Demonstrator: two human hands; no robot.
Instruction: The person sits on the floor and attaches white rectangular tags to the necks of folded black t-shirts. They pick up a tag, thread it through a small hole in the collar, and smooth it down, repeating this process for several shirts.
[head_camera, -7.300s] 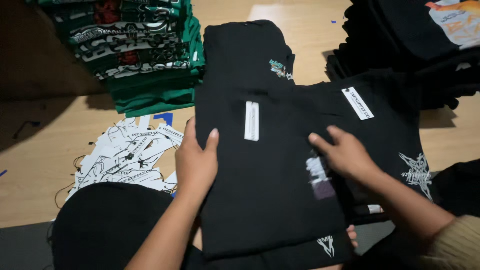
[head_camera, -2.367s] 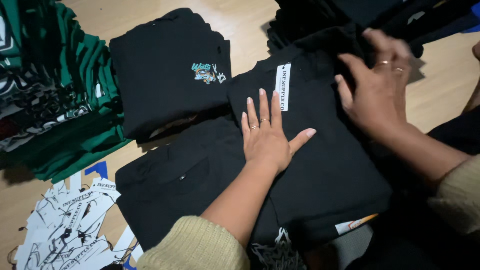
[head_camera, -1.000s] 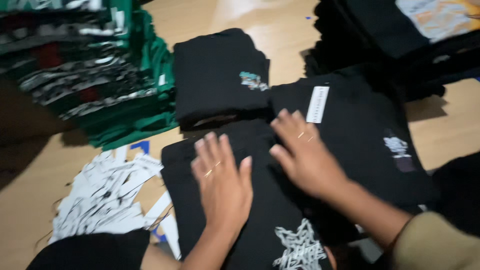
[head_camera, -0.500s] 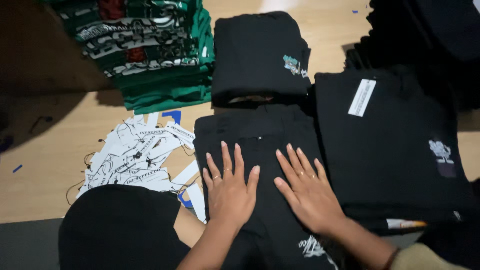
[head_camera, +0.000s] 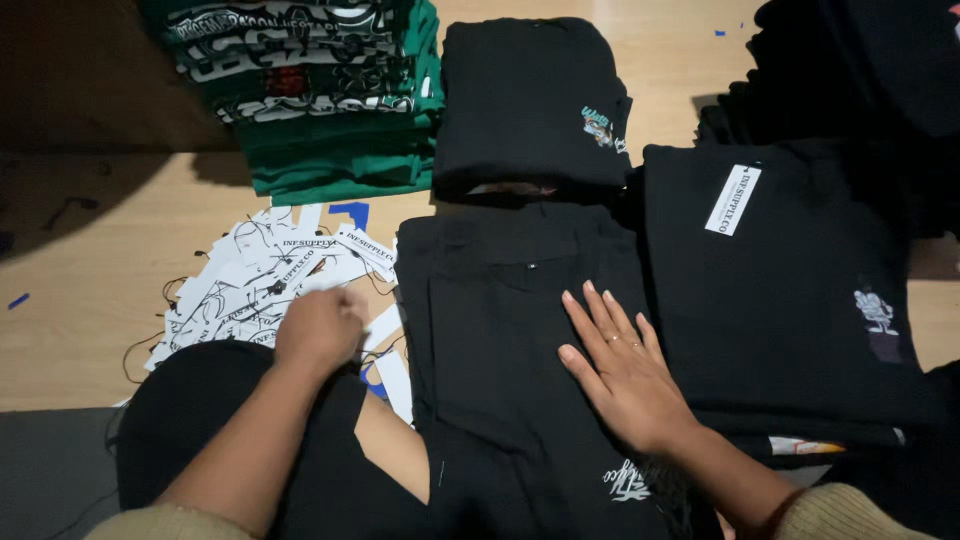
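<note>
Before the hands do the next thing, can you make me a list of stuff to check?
1. Right hand flat on the folded black shirt: ok.
2. Left hand at the pile of white tags: ok.
3. A tag gripped in the left hand: cannot tell, fingers hidden.
4. A white tag on this shirt: not ok, none shows.
5. Neighbouring black shirt has its white label: ok.
6. Green stack tidy: ok.

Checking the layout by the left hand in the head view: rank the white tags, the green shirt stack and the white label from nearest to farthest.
1. White tags, at the left hand.
2. Green shirt stack, beyond, upper left.
3. White label, far right.
</note>
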